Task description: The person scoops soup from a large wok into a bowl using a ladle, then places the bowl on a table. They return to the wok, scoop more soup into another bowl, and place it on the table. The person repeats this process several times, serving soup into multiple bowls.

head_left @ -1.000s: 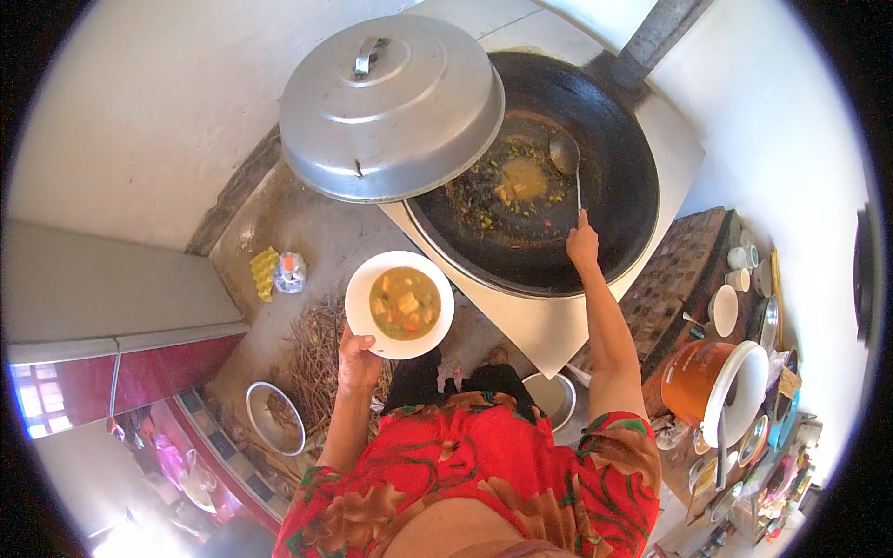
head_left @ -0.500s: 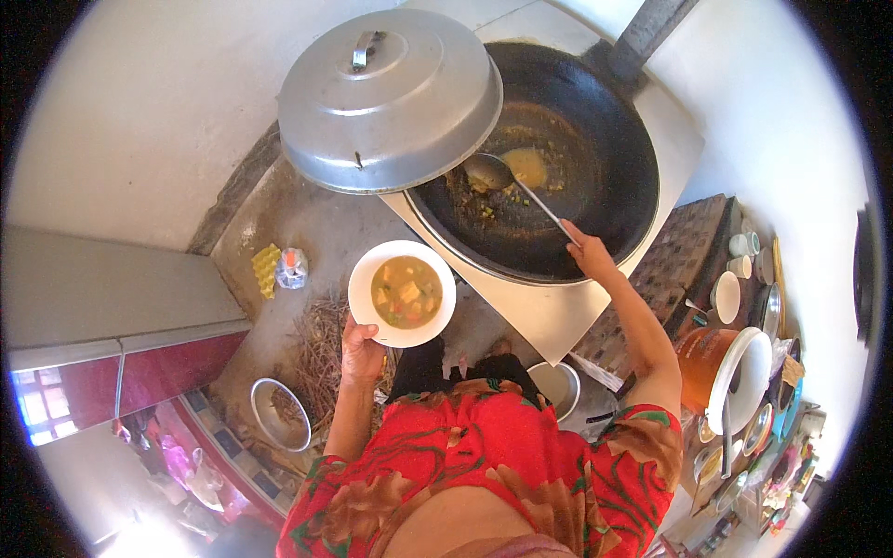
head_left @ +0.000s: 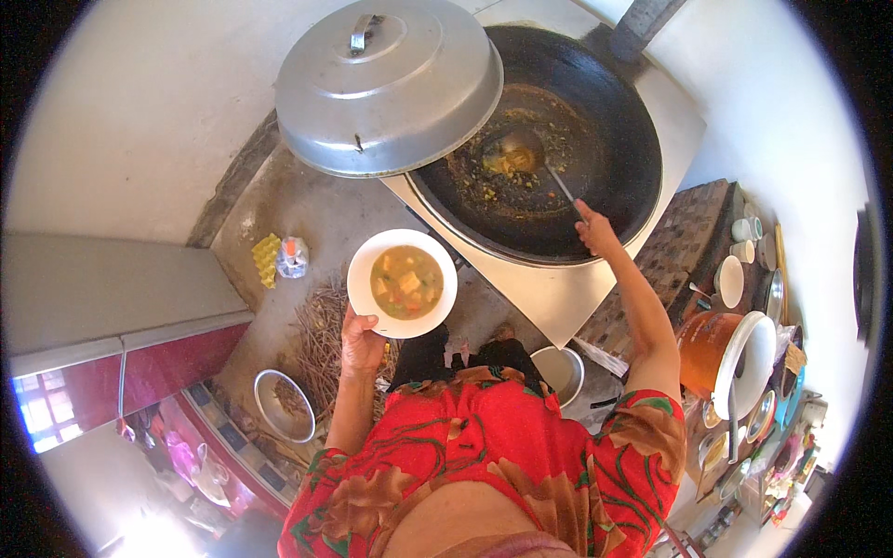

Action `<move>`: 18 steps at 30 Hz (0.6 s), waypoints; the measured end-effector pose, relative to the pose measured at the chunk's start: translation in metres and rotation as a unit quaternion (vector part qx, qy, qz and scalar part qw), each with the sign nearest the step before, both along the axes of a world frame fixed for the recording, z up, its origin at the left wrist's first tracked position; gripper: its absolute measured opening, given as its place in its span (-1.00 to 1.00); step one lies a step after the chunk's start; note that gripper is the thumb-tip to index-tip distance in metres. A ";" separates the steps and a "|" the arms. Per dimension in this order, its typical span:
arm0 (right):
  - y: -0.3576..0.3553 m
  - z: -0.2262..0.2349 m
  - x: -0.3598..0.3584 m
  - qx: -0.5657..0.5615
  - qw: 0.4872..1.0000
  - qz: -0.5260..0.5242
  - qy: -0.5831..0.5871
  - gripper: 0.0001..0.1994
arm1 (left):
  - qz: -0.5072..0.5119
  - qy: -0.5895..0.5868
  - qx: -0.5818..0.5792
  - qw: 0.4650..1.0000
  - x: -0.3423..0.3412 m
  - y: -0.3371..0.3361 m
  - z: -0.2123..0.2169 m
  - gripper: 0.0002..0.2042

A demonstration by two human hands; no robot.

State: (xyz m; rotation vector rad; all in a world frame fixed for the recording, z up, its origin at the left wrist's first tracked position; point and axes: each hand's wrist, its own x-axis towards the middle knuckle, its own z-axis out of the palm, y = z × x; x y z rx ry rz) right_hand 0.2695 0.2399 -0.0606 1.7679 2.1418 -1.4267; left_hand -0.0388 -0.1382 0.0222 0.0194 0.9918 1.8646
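My left hand [head_left: 363, 342] grips the rim of a white bowl [head_left: 356, 321], its thumb over the edge. Chunky soup [head_left: 406, 282] with pale cubes and orange and green bits fills part of the bowl. Over the big black wok [head_left: 619, 177], my right hand [head_left: 595, 229] is closed round the handle of a metal ladle [head_left: 560, 182]. The ladle's head is down at the wok's bottom, among leftover broth and scraps [head_left: 502, 166]. A large domed aluminium lid [head_left: 391, 93] covers the wok's left edge.
The wok sits in a pale stove top [head_left: 558, 312] whose corner points toward me. Dry twigs [head_left: 321, 344] and a metal basin [head_left: 284, 406] lie on the floor at left. Another basin [head_left: 560, 372] stands by my feet. An orange pot [head_left: 712, 353] and stacked dishes are at right.
The ladle's head has moved right through the broth, from the lid's edge toward the wok's middle. My left hand still holds the bowl in nearly the same place.
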 end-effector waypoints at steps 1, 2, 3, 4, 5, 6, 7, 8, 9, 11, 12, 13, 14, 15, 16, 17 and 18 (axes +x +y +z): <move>-0.012 0.022 -0.015 -0.119 0.990 -0.061 0.034 -0.45 | 0.000 -0.001 0.002 1.000 0.000 0.000 0.000 -0.35; -0.022 0.022 -0.019 -0.121 0.990 -0.040 0.058 -0.45 | -0.001 -0.003 0.003 1.000 0.000 0.000 0.000 -0.35; -0.032 0.024 -0.019 -0.122 0.989 -0.021 0.081 -0.44 | -0.004 -0.006 0.007 1.000 0.000 0.001 0.000 -0.36; -0.040 0.033 -0.024 -0.153 0.983 -0.021 0.095 -0.44 | -0.004 0.001 0.002 1.000 0.000 0.000 -0.001 -0.36; -0.046 0.047 -0.026 -0.185 0.977 -0.020 0.108 -0.43 | -0.004 0.007 -0.003 1.000 0.001 -0.001 -0.002 -0.36; -0.050 0.060 -0.025 -0.214 0.969 -0.019 0.121 -0.43 | -0.004 0.012 -0.007 1.000 0.003 -0.001 -0.002 -0.36; -0.052 0.065 -0.019 -0.233 0.963 -0.018 0.137 -0.42 | -0.002 0.014 -0.008 1.000 0.006 0.000 -0.001 -0.36; -0.053 0.069 -0.009 -0.251 0.956 -0.016 0.154 -0.42 | -0.001 0.016 -0.009 1.000 0.008 0.001 0.001 -0.36; -0.054 0.073 -0.002 -0.270 0.948 -0.013 0.171 -0.42 | 0.002 0.019 -0.011 1.000 0.011 0.002 0.003 -0.36; -0.056 0.087 0.012 -0.339 0.922 -0.043 0.181 -0.42 | -0.002 0.026 -0.004 1.000 0.013 0.004 0.002 -0.36; -0.057 0.093 0.018 -0.372 0.908 -0.057 0.185 -0.42 | -0.004 0.030 0.000 1.000 0.014 0.005 0.002 -0.36; -0.060 0.096 0.025 -0.392 0.894 -0.071 0.205 -0.42 | -0.005 0.028 0.001 1.000 0.015 0.007 0.001 -0.37; -0.063 0.099 0.032 -0.412 0.879 -0.085 0.224 -0.42 | -0.006 0.027 0.002 1.000 0.015 0.010 0.000 -0.37; -0.068 0.102 0.035 -0.432 0.863 -0.097 0.242 -0.42 | -0.004 0.025 0.002 1.000 0.014 0.012 0.001 -0.38; -0.074 0.107 0.038 -0.429 0.863 -0.112 0.243 -0.42 | 0.010 0.023 -0.001 1.000 0.016 0.018 0.002 -0.38; -0.082 0.112 0.042 -0.426 0.858 -0.124 0.257 -0.43 | 0.003 0.023 -0.004 1.000 0.017 0.022 0.003 -0.39; -0.088 0.121 0.045 -0.421 0.855 -0.135 0.270 -0.44 | -0.002 0.022 -0.006 1.000 0.019 0.027 0.003 -0.40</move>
